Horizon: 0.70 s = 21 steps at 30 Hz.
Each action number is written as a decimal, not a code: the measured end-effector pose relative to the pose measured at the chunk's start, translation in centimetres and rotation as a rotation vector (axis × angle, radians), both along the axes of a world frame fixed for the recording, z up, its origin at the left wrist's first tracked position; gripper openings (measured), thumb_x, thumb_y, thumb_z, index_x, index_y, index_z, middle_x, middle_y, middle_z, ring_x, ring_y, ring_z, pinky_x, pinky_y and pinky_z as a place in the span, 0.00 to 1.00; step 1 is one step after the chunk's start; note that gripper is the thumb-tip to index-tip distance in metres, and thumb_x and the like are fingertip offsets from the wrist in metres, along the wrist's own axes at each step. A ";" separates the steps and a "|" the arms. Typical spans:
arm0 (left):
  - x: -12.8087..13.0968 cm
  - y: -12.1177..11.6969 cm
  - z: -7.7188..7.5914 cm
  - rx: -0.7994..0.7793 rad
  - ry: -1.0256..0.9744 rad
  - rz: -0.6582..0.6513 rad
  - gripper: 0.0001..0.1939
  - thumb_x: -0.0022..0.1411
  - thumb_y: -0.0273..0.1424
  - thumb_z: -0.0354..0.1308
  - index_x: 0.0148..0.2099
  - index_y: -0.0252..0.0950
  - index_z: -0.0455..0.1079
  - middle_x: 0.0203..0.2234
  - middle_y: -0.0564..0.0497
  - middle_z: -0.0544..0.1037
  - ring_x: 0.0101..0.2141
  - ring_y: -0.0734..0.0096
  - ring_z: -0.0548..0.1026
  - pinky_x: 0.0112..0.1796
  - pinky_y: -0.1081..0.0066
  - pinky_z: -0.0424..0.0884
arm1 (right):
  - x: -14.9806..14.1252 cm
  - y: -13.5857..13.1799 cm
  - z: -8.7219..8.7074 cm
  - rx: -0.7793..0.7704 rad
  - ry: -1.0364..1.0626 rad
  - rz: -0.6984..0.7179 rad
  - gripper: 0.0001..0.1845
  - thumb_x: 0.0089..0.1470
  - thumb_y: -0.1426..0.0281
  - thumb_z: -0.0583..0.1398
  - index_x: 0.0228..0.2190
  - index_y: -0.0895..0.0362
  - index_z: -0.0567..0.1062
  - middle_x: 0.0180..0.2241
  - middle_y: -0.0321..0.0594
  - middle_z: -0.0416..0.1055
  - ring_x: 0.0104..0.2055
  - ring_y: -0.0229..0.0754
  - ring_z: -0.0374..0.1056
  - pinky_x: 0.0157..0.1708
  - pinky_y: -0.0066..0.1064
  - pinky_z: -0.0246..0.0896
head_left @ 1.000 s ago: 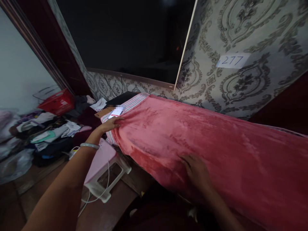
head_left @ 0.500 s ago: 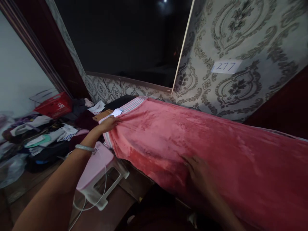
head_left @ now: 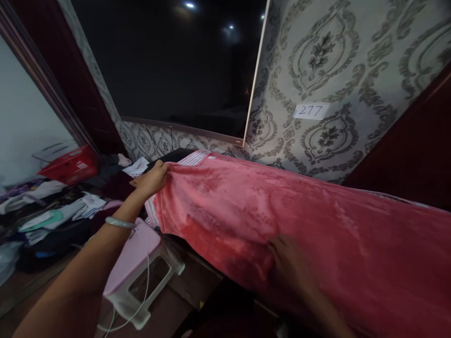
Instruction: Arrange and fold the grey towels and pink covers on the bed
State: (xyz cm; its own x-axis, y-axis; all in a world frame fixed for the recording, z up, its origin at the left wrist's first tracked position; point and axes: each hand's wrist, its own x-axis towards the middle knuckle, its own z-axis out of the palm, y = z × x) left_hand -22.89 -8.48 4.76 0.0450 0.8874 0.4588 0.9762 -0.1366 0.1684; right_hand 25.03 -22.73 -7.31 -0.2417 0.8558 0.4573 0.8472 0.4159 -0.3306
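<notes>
Plush matt cloth blanket (head_left: 239, 202); smooth plastic stool (head_left: 136, 256); glossy screen (head_left: 169, 61)

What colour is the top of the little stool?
The stool's top is pale pink; it shows best in the head view.

The brown floor (head_left: 172, 307) carries the pink-topped stool (head_left: 136, 256), with part of a white cable (head_left: 123, 325) beside its legs. Left of the stool, a heap of clothes (head_left: 63, 220) spreads over the floor, a clear plastic bag (head_left: 9, 260) at its near edge. Right of the stool, a raised support, mostly hidden, bears a red blanket (head_left: 317, 225).
</notes>
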 end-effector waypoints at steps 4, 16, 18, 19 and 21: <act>1.8 -0.2 1.0 0.018 0.007 0.003 0.16 0.61 0.28 0.48 0.48 0.35 0.72 0.43 0.44 0.69 0.41 0.58 0.71 0.48 0.60 0.70 | 0.8 -0.1 1.2 -0.006 0.015 0.019 0.19 0.62 0.67 0.48 0.30 0.53 0.78 0.32 0.47 0.75 0.37 0.51 0.70 0.40 0.43 0.67; 3.7 0.8 4.4 0.100 -0.124 -0.202 0.11 0.55 0.22 0.50 0.39 0.33 0.72 0.43 0.44 0.76 0.45 0.61 0.73 0.50 0.62 0.69 | 2.6 -0.1 4.3 -0.201 0.405 -0.147 0.21 0.58 0.51 0.53 0.34 0.53 0.76 0.32 0.44 0.78 0.34 0.49 0.73 0.33 0.37 0.68; 3.8 0.9 5.2 0.072 -0.123 -0.172 0.13 0.55 0.23 0.51 0.41 0.33 0.73 0.38 0.46 0.77 0.41 0.62 0.74 0.47 0.63 0.70 | 2.9 0.6 4.9 -0.165 0.460 -0.126 0.21 0.55 0.50 0.54 0.32 0.52 0.76 0.32 0.44 0.78 0.35 0.50 0.73 0.33 0.38 0.68; 3.9 0.9 5.6 0.072 -0.109 -0.159 0.14 0.55 0.24 0.51 0.42 0.34 0.73 0.38 0.46 0.78 0.41 0.61 0.74 0.47 0.63 0.70 | 3.1 1.0 5.2 -0.152 0.472 -0.115 0.20 0.54 0.49 0.54 0.31 0.52 0.75 0.31 0.44 0.77 0.34 0.51 0.73 0.33 0.38 0.68; 4.3 1.1 6.5 0.091 -0.060 -0.144 0.16 0.56 0.25 0.51 0.45 0.35 0.74 0.42 0.45 0.78 0.45 0.59 0.73 0.50 0.62 0.69 | 3.6 1.8 6.1 -0.116 0.476 -0.099 0.19 0.54 0.50 0.54 0.30 0.51 0.74 0.30 0.42 0.76 0.33 0.50 0.72 0.32 0.38 0.67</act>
State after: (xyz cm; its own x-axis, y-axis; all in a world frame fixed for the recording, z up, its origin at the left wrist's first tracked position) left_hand -18.61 -7.37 11.27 0.1385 0.8288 0.5422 0.9340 -0.2913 0.2068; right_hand 28.67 -20.96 -1.19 0.0556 0.9159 0.3975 0.6242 0.2788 -0.7298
